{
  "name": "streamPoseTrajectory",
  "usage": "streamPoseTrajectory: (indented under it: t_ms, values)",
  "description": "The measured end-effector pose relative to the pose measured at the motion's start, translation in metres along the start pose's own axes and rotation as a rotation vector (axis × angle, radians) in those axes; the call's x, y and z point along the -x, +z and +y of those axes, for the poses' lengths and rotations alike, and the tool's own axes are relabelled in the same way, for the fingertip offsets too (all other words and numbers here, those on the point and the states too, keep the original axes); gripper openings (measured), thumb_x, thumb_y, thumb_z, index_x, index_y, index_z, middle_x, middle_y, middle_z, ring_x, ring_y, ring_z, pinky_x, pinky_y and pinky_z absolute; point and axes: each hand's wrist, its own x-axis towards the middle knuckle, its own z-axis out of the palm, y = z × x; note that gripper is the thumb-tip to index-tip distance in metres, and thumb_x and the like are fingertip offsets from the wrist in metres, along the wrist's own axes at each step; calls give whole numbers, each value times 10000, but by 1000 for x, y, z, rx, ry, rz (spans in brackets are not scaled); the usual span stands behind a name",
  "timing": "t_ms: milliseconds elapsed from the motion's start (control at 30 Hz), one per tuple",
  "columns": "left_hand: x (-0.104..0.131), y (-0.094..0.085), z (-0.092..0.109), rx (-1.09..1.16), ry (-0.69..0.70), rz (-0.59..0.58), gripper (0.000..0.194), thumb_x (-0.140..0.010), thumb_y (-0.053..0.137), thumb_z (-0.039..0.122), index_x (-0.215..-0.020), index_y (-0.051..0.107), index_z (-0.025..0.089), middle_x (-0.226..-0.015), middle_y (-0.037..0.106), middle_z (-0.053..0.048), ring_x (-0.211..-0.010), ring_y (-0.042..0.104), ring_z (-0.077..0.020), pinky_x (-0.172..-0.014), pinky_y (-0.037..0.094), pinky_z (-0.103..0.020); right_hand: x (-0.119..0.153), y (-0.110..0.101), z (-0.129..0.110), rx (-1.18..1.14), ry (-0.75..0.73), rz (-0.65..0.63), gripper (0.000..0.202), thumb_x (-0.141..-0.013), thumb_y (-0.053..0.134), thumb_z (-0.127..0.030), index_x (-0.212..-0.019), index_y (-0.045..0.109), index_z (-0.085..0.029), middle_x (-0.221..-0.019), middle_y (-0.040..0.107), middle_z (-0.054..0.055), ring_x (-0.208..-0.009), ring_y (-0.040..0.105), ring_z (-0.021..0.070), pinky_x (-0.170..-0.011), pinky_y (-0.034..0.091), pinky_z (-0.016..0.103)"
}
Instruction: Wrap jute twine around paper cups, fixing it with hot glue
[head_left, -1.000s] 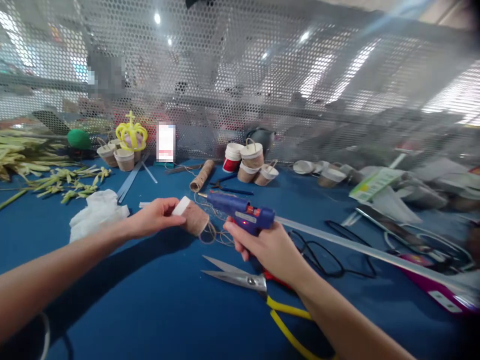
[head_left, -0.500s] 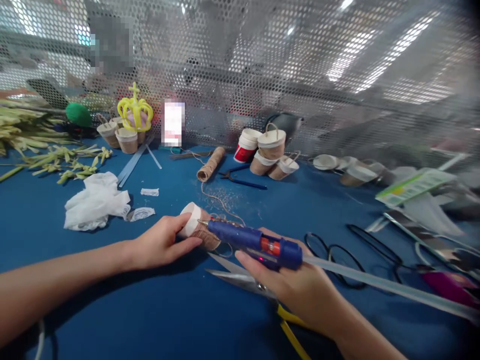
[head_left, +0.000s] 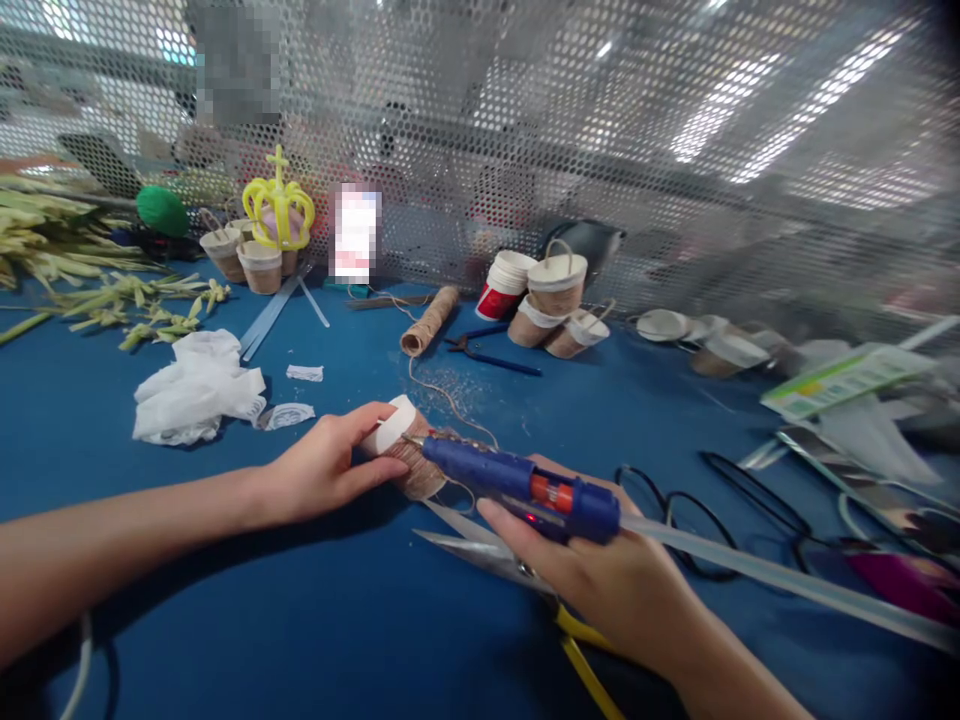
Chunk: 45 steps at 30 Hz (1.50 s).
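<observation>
Tilted on its side, a small paper cup (head_left: 417, 474) wrapped in brown twine with a bare white rim is pinched in my left hand (head_left: 341, 455). My right hand (head_left: 592, 565) grips a blue glue gun (head_left: 517, 482), whose metal tip is at the twine just below the cup's white band; whether it touches I cannot tell. A long translucent glue stick (head_left: 750, 568) sticks out of the gun's back. Scissors (head_left: 480, 548) with yellow handles lie under my right hand, partly hidden by it. Loose twine runs from the cup to a twine roll (head_left: 430, 322).
Blue-handled pliers (head_left: 495, 360) lie near stacked twine-wrapped cups (head_left: 555, 290). A crumpled white cloth (head_left: 199, 390) is on the left, with pale green stems (head_left: 157, 310) behind. A black cord (head_left: 690, 520) loops at right. A perforated metal panel (head_left: 450, 120) stands at the back.
The view has shifted slightly, so the whole table appears a little higher and farther right or left-to-right. The glue gun's tip stays close to the cup's twine, and both hands keep their holds.
</observation>
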Motion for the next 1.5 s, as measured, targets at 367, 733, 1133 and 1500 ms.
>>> streamPoseTrajectory:
  t_ms: [367,733,1133,1500]
  values:
    - [0,-1,1,-19,23,10,310,-811,513,287,-1100,471,183,-970,621,-21,-815,591,-139,-727,461,-229,13,3,16,166,-70,50,307,-807,430,-377,-659,666,-248,-611,652,48,-656,644,225,-546,510,317]
    - [0,-1,1,-28,13,-1,328,-811,509,294,-1111,463,170,-960,626,-36,-803,591,-149,-713,468,-240,16,-3,19,39,18,-41,195,-764,505,-362,-730,674,-269,-660,661,43,-753,632,243,-660,494,356]
    - [1,-2,1,-26,31,-11,326,-806,515,273,-1109,452,169,-997,617,-40,-838,592,-150,-740,462,-241,26,14,20,104,52,57,209,-766,495,-368,-703,661,-258,-697,660,64,-809,635,267,-676,523,369]
    - [2,-3,2,-37,50,-19,351,-799,522,262,-1126,428,174,-1045,613,-54,-884,592,-162,-761,459,-253,17,12,11,109,93,34,221,-780,484,-349,-659,645,-256,-633,650,62,-714,645,259,-627,529,364]
